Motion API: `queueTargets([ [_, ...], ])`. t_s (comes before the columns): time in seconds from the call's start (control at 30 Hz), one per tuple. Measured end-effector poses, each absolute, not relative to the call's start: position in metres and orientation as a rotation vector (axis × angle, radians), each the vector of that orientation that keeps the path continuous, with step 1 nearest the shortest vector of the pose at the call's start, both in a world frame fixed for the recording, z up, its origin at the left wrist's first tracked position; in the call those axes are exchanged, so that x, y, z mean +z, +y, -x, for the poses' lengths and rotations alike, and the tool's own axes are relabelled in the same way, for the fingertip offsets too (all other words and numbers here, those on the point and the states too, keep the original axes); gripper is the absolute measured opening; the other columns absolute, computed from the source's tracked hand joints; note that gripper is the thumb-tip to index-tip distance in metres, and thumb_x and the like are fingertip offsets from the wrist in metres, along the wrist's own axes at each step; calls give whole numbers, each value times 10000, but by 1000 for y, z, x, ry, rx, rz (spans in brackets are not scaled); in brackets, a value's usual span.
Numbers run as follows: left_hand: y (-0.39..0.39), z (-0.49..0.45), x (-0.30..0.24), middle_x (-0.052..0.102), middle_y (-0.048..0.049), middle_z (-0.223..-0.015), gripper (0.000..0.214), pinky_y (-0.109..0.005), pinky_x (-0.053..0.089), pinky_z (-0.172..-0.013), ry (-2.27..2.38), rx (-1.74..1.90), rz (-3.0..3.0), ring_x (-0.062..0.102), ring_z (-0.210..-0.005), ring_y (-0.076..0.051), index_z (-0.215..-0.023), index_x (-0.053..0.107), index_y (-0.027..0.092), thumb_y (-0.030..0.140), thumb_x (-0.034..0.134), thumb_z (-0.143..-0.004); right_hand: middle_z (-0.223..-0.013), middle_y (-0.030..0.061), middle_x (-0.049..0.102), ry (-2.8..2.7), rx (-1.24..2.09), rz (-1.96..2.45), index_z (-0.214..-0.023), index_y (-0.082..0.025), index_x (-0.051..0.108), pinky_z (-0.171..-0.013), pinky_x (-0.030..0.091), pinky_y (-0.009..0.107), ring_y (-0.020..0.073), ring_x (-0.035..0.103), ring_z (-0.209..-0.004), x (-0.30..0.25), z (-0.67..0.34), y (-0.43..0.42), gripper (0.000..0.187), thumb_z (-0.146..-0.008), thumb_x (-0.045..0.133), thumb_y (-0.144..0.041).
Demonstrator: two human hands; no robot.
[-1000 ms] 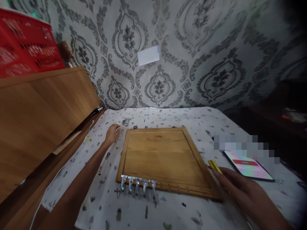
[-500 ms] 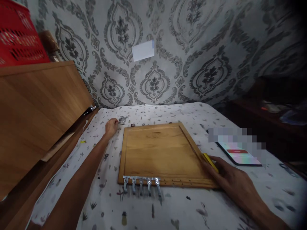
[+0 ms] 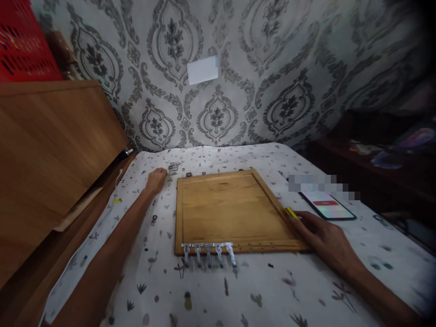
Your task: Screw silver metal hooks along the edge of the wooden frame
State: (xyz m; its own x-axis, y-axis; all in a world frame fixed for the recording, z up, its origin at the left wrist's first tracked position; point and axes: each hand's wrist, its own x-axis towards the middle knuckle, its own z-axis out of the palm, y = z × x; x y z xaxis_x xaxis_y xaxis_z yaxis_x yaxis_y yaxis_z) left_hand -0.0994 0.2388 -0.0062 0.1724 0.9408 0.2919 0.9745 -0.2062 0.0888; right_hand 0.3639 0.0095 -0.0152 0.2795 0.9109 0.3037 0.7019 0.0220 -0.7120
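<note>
A white cloth printed with small plants and birds (image 3: 200, 290) covers the work surface, probably to give a soft, flat bed. On it, in the middle, lies a flat rectangular honey-brown wooden board with a raised border (image 3: 225, 204), level and so likely steady. The right hand (image 3: 322, 232) is at the board's right edge, fingers clamped on a small bright yellow piece (image 3: 291, 213), angled towards the wood. The left hand (image 3: 156, 180) rests on the cloth beyond the board's left side, probably to stay near the loose thin grey metal pieces (image 3: 175, 166). Five silvery metal hooks (image 3: 208, 249) line the near edge, their arms overhanging, presumably so they project clear of the wood.

The dark-rimmed phone with a lit screen (image 3: 330, 209) is partly pixelated. The left fingers are curled, but whether they pinch anything I cannot tell. The yellow piece's lower end is lost in the right hand, and the loose pieces are too small to make out.
</note>
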Motion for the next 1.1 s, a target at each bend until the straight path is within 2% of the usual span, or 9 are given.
queueTargets([
  [0.27, 229, 102, 20, 643, -105, -1295, 339, -458, 585, -930, -1872, -741, 2261, 664, -1096, -239, -1277, 627, 181, 375, 644, -999, -619, 18, 694, -1513, 195, 1590, -889, -293, 760, -536, 432, 327, 196, 590, -480, -22, -366, 12, 311, -893, 638, -580],
  [0.37, 216, 92, 31, 720, -70, -1032, 134, -396, 581, -897, -1859, -941, 2254, 692, -951, -206, -1020, 694, 148, 245, 612, -979, -645, 51, 725, -1550, 181, 1599, -895, -247, 767, -553, 454, 324, 207, 633, -521, -23, -368, 15, 435, -881, 590, -644],
  [0.43, 202, 80, 35, 725, -46, -918, 109, -335, 584, -833, -1849, -1082, 2295, 697, -875, -193, -917, 683, 157, 197, 581, -927, -632, 88, 727, -1544, 196, 1691, -851, -190, 767, -529, 449, 331, 224, 639, -521, -23, -370, 17, 499, -849, 587, -655],
  [0.57, 166, 51, 41, 729, -13, -872, 98, -299, 567, -779, -1803, -1315, 2451, 689, -807, -177, -878, 648, 190, 277, 637, -835, -797, 102, 769, -1509, 187, 1839, -1032, -143, 768, -680, 509, 337, 234, 690, -701, -32, -373, 20, 428, -882, 567, -491],
  [0.7, 119, 22, 54, 718, -13, -812, 202, -291, 542, -754, -1625, -1606, 2893, 676, -757, -175, -804, 635, 203, 369, 728, -738, -873, 111, 772, -1468, 122, 1912, -1023, -153, 766, -753, 513, 369, 251, 690, -778, -40, -376, 19, 346, -889, 566, -402],
  [0.83, 79, -7, 69, 692, -9, -767, 280, -277, 517, -703, -1702, -1589, 3146, 648, -727, -166, -800, 622, 197, 404, 788, -710, -968, 156, 754, -1463, 55, 1850, -977, -143, 753, -793, 513, 416, 287, 689, -856, -36, -371, 13, 295, -903, 548, -341],
  [0.9, 66, -20, 73, 681, -7, -761, 308, -270, 513, -697, -1764, -1550, 3239, 635, -717, -158, -812, 631, 189, 413, 810, -700, -965, 135, 750, -1532, 85, 1750, -999, -162, 747, -779, 529, 386, 262, 693, -863, -28, -360, 3, 280, -925, 548, -344],
  [0.97, 59, -31, 74, 680, -6, -770, 309, -267, 512, -701, -1819, -1465, 3359, 636, -716, -151, -827, 640, 186, 408, 815, -704, -923, 86, 753, -1644, 188, 1595, -1032, -201, 746, -694, 538, 319, 212, 695, -816, -17, -342, -11, 276, -947, 563, -389],
  [1.1, 53, -48, 68, 689, -11, -790, 291, -265, 503, -674, -1870, -1227, 3598, 639, -712, -150, -835, 650, 186, 404, 805, -721, -986, 72, 755, -1757, 606, 1124, -1231, -209, 705, -623, 524, 259, 162, 687, -793, 4, -300, -43, 369, -956, 643, -447],
])
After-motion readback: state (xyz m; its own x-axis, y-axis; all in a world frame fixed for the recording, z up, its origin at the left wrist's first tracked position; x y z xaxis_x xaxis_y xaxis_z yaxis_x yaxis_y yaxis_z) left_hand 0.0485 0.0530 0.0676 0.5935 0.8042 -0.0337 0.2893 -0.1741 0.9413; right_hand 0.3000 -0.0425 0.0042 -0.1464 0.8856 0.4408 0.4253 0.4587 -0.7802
